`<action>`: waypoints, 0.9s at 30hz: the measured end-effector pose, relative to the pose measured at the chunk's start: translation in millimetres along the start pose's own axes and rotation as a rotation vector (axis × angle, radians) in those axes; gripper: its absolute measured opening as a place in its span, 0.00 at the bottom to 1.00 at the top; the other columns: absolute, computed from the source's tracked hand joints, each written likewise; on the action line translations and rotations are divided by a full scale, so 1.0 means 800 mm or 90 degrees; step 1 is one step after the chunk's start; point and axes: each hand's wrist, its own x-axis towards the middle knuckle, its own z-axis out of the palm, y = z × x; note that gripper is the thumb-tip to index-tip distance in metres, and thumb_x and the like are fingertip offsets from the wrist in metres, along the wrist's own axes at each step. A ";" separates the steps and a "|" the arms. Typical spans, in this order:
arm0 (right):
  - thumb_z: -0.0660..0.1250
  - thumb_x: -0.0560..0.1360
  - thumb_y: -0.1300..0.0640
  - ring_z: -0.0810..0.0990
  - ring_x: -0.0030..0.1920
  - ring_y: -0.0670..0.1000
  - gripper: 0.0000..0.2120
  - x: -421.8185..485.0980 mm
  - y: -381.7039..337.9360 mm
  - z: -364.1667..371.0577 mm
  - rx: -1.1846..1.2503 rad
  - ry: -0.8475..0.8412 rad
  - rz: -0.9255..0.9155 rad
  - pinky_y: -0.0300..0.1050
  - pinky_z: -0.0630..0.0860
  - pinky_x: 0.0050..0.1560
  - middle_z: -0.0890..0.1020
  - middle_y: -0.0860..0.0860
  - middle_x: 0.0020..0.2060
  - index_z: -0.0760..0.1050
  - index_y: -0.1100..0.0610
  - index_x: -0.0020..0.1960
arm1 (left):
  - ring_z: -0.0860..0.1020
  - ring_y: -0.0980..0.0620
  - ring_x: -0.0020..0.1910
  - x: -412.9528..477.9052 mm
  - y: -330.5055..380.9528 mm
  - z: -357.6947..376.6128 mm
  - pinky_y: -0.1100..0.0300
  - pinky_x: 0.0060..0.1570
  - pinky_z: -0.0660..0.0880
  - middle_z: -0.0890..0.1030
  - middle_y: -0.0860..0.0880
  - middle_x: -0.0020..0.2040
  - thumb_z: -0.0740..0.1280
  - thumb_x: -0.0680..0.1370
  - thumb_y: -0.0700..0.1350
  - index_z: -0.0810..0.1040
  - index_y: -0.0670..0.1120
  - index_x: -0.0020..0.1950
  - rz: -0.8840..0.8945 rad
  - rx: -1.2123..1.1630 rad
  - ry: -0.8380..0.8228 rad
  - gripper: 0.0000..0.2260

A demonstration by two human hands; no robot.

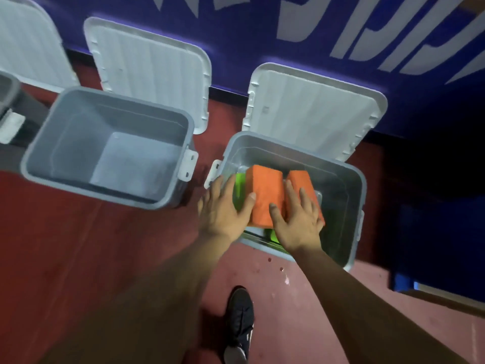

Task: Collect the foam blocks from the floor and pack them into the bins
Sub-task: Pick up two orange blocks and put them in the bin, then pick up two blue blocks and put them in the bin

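Two orange foam blocks stand side by side inside the right grey bin (349, 179). My left hand (225, 208) grips the left orange block (265, 190), thumb on its top face. My right hand (296, 219) lies over the gap between the two, fingers spread on the right orange block (301, 179). Beneath them a green foam block (239, 185) shows at the left, and another patch of green (274, 236) peeks out under my right wrist. The bin's white lid (315, 111) leans open against the wall.
An empty grey bin (110, 148) stands to the left, its white lid (149, 69) propped behind. Part of a third bin (10, 106) shows at the far left. A purple wall with white lettering runs behind. My black shoe (238, 321) is on the red floor.
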 end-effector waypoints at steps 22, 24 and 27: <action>0.52 0.74 0.32 0.69 0.74 0.61 0.37 -0.589 -0.414 0.509 -0.244 -0.254 -0.675 0.63 0.68 0.70 0.68 0.57 0.76 0.62 0.44 0.80 | 0.69 0.44 0.71 -0.614 -0.669 -0.333 0.48 0.69 0.62 0.72 0.47 0.72 0.53 0.78 0.69 0.69 0.51 0.76 -0.398 0.039 0.340 0.33; 0.53 0.75 0.32 0.69 0.73 0.63 0.36 -0.663 -0.439 0.567 -0.263 -0.301 -0.746 0.64 0.70 0.70 0.69 0.60 0.75 0.62 0.45 0.80 | 0.68 0.43 0.72 -0.689 -0.725 -0.363 0.45 0.70 0.62 0.71 0.46 0.72 0.52 0.79 0.69 0.69 0.49 0.76 -0.428 0.064 0.356 0.33; 0.58 0.77 0.37 0.71 0.72 0.67 0.32 -0.772 -0.471 0.637 -0.274 -0.318 -0.842 0.65 0.72 0.66 0.71 0.63 0.73 0.65 0.47 0.79 | 0.64 0.45 0.75 -0.794 -0.796 -0.391 0.44 0.73 0.59 0.68 0.46 0.76 0.48 0.78 0.71 0.65 0.51 0.78 -0.532 0.050 0.362 0.35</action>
